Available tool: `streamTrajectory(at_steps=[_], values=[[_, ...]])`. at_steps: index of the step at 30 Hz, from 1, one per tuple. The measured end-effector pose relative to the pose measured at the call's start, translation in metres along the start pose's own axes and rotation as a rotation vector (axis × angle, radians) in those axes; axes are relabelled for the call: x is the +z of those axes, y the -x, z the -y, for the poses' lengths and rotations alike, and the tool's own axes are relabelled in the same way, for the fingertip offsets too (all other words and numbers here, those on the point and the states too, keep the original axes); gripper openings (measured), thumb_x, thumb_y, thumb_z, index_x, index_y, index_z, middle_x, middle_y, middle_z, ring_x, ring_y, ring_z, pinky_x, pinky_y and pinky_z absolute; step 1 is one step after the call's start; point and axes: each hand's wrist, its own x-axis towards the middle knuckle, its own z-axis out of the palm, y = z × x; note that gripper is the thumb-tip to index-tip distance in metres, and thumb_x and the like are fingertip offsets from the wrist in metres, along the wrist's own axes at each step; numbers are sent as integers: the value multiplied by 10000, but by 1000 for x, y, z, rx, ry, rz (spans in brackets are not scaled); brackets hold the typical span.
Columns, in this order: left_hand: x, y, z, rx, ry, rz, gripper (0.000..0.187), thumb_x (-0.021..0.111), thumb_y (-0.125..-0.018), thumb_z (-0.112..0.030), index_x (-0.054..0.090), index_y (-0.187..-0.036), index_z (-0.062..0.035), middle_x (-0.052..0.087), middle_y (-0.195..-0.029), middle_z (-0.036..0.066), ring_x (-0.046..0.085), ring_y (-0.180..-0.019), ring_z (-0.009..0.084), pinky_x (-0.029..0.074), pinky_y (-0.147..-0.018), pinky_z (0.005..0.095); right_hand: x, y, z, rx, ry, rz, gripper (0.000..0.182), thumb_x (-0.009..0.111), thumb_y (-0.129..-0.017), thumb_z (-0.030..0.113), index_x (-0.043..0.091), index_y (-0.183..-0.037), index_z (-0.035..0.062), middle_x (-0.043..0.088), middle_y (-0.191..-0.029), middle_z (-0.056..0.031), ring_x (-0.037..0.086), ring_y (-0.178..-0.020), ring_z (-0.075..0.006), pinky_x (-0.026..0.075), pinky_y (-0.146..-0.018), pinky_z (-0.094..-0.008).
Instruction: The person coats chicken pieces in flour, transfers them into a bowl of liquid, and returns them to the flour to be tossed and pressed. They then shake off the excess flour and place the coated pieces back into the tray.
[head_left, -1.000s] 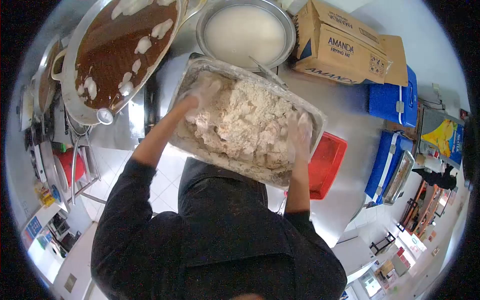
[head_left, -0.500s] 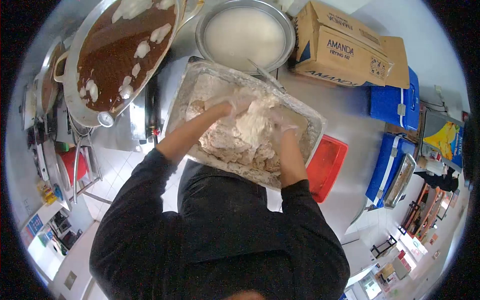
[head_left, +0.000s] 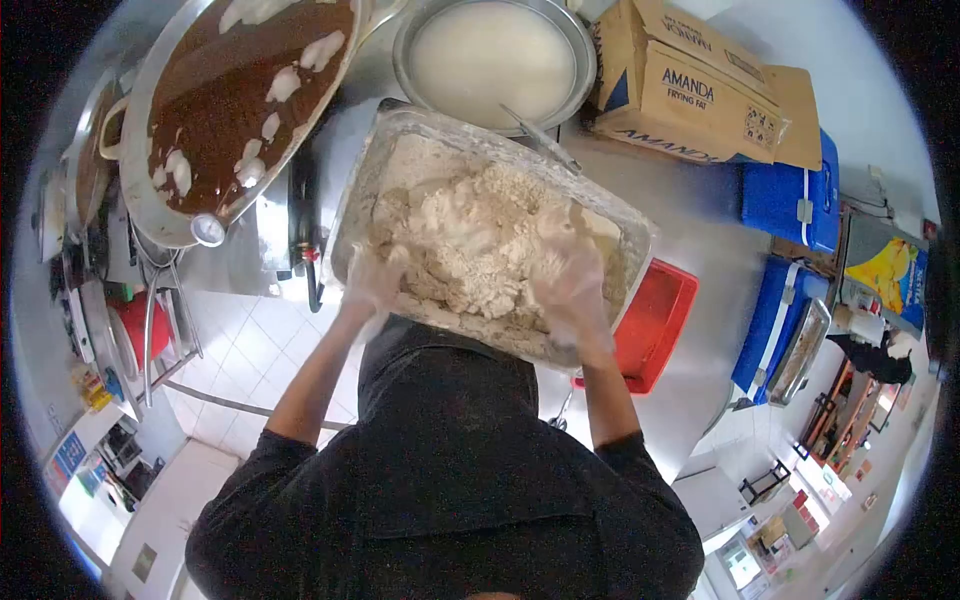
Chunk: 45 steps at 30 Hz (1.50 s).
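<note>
A large flour-dusted tub (head_left: 425, 122) holds a heap of floured, battered pieces (head_left: 480, 250). My left hand (head_left: 375, 285), in a clear glove, is at the tub's near left edge, beside the heap; its fingers are smeared by motion. At the near right side of the tub, my right hand (head_left: 572, 290) is over the edge of the heap, gloved and blurred as well. Whether either one holds a piece is hidden by the blur and the flour.
Beyond the tub stands a metal bowl of whitish liquid (head_left: 492, 65), with tongs (head_left: 540, 138) near its rim. A wide pan of brown oil with pale pieces (head_left: 245, 100) is at upper left. A red tray (head_left: 655, 325), a cardboard box (head_left: 690, 95) and blue coolers (head_left: 790, 205) are to the right.
Both hands have drawn back toward me from the middle of the heap, the left one to the tub's near left edge. The heap's surface looks rearranged.
</note>
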Motion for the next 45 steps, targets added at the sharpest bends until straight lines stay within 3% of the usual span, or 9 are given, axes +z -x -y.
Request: streamTrajectory(at_steps=[5, 14, 21, 24, 27, 30, 34, 38, 45], values=[[25, -73, 51, -106, 664, 62, 491, 537, -939, -327, 487, -1318, -19, 590, -1230, 161, 600, -1067, 329, 470, -957, 451, 64, -108, -28, 220, 208, 731, 417, 503, -949, 408, 640, -1100, 44, 672, -987, -158, 635, -911, -291, 479, -893, -383], [61, -104, 2, -71, 554, 245, 436, 494, -972, -319, 494, -1349, -100, 507, -1354, 143, 498, -1217, 274, 396, -1033, 372, 94, -101, -3, -45, 6, 910, 528, 483, -946, 507, 608, -1236, 84, 620, -1194, -199, 568, -1145, -346, 401, -1032, -458], [41, -111, -9, 298, -390, 209, 428, 499, -953, -354, 568, -1261, -64, 558, -1274, 203, 529, -1175, 301, 420, -991, 369, 102, -57, 15, -25, -382, 297, 532, 540, -941, 298, 432, -1388, 30, 601, -1138, -161, 598, -1091, -260, 463, -957, -406], [31, -59, -51, 256, -245, 7, 443, 555, -920, -370, 570, -1278, -109, 596, -1221, 202, 568, -1102, 361, 439, -959, 416, 200, -33, -10, -109, -1626, 167, 589, 565, -940, 208, 356, -1453, 6, 593, -1114, -145, 611, -1067, -222, 490, -925, -383], [19, -55, -7, 411, -336, -169, 491, 558, -911, -389, 541, -1320, -117, 582, -1258, 221, 594, -1079, 387, 450, -966, 427, 119, -45, 50, -167, -154, 233, 345, 523, -939, 130, 560, -1272, 50, 659, -802, -73, 639, -737, -178, 494, -595, -356], [-22, -45, -19, 228, -380, -187, 608, 522, -928, -423, 396, -1443, -125, 520, -1346, 239, 532, -1198, 387, 414, -1028, 412, 46, -29, 43, 172, -390, 258, 246, 546, -906, 163, 637, -1109, 58, 678, -901, -133, 613, -736, -235, 487, -655, -391], [-34, -79, -52, 40, -208, -279, 763, 485, -942, -498, 199, -1525, -98, 357, -1498, 223, 343, -1381, 380, 270, -1145, 371, 42, -36, -34, -96, 862, 151, 322, 524, -938, 248, 547, -1234, 125, 662, -1003, -169, 661, -843, -247, 522, -662, -405], [-2, -149, -85, -165, -77, -365, 766, 476, -936, -541, 330, -1447, 11, 457, -1416, 236, 443, -1317, 330, 349, -1084, 385, 78, -62, -51, 302, 245, 162, 439, 574, -908, 254, 464, -1310, 115, 614, -1105, -180, 607, -966, -261, 516, -735, -409], [42, -179, -69, 756, -576, -49, 549, 443, -956, -491, 575, -1144, 7, 683, -935, 187, 642, -793, 263, 500, -724, 442, 114, -106, -55, 727, -833, 131, 700, 663, -855, 266, 320, -1442, 99, 531, -1284, -200, 513, -1181, -287, 507, -863, -414]])
